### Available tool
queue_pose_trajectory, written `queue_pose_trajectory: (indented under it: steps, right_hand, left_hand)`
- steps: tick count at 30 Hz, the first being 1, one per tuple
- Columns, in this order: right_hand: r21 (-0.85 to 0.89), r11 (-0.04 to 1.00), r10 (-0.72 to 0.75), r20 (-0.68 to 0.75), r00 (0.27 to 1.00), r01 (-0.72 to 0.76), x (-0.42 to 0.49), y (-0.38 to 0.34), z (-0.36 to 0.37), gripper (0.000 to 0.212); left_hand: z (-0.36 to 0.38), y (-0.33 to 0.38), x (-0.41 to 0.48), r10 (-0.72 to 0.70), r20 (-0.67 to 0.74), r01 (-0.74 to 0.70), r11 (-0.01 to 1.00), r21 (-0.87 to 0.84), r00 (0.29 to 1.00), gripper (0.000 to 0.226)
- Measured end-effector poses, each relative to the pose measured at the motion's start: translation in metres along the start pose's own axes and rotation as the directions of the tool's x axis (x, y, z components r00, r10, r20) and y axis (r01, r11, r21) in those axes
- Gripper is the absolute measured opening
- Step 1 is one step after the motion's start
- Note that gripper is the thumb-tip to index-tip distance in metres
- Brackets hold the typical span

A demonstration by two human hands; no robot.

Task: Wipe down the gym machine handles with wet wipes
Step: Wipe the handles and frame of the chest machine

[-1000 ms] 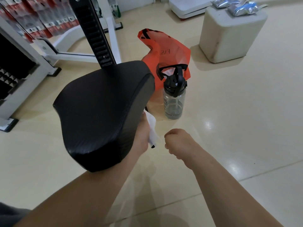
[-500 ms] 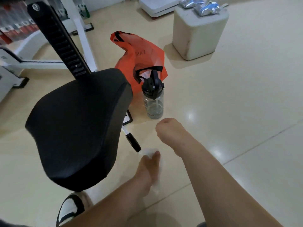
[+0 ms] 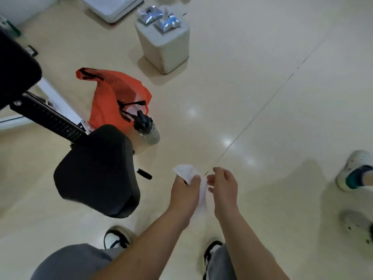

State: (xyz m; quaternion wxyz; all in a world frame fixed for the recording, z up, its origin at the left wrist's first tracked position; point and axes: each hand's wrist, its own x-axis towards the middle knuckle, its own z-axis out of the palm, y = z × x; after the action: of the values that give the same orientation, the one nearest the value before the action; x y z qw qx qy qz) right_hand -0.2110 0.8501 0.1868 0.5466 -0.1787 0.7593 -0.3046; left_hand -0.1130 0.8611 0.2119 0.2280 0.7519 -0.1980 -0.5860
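Your left hand (image 3: pixel 184 191) pinches the wet wipe (image 3: pixel 184 171) between thumb and curled fingers. The white sheet fans out above the knuckles, and a strip of it hangs down in the gap between your two hands. Your right hand (image 3: pixel 224 185) is just beside it, fingers loosely bent with their tips at the wipe's right edge. You cannot tell here whether they actually nip the sheet or only touch it. Both hands are in the air over the pale floor (image 3: pixel 262 98), in front of your grey trouser legs and your black-and-white shoes (image 3: pixel 116 237).

To the left of the wipe, near but apart, a short black handle (image 3: pixel 144 174) pokes out from under the black padded seat (image 3: pixel 96 168). The wipe is not touching it. The seat sits on a notched black post (image 3: pixel 47 116) that slants up to the left.

Beyond the seat, a clear bottle with a black lid (image 3: pixel 146 128) stands on the floor against an orange plastic bag (image 3: pixel 113 91). Farther off is a pale square box (image 3: pixel 164 44) with crumpled silver packets (image 3: pixel 159 19) on top. At the right edge are another person's shoes (image 3: pixel 354 170).
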Motion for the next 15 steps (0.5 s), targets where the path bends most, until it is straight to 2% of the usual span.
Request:
queue_pose_trajectory:
  steps: [3, 7, 11, 13, 15]
  right_hand:
    - [0.071, 0.994, 0.075, 0.161, 0.984, -0.088, -0.062, -0.045, -0.041, 0.029]
    - [0.039, 0.999, -0.024, 0.31, 0.951, 0.013, -0.133, -0.14, -0.097, 0.024]
    - [-0.003, 0.991, -0.126, 0.298, 0.946, 0.132, -0.197, -0.213, -0.144, 0.009]
    - [-0.019, 0.987, -0.152, 0.26, 0.954, 0.163, -0.225, -0.235, -0.158, 0.009]
    - [-0.018, 0.985, -0.164, 0.239, 0.957, 0.173, -0.253, -0.247, -0.165, 0.011]
  left_hand:
    - [-0.009, 0.055, -0.072, 0.059, 0.155, -0.068, 0.996, 0.05, 0.986, 0.026]
    - [-0.021, 0.125, -0.173, 0.095, 0.324, -0.141, 0.983, 0.12, 0.941, 0.032]
    - [-0.04, 0.178, -0.255, 0.112, 0.429, -0.177, 0.977, 0.116, 0.896, 0.036]
    - [-0.053, 0.194, -0.282, 0.11, 0.42, -0.164, 0.982, 0.095, 0.901, 0.037]
    - [-0.066, 0.202, -0.3, 0.148, 0.425, -0.212, 0.972, 0.107, 0.893, 0.032]
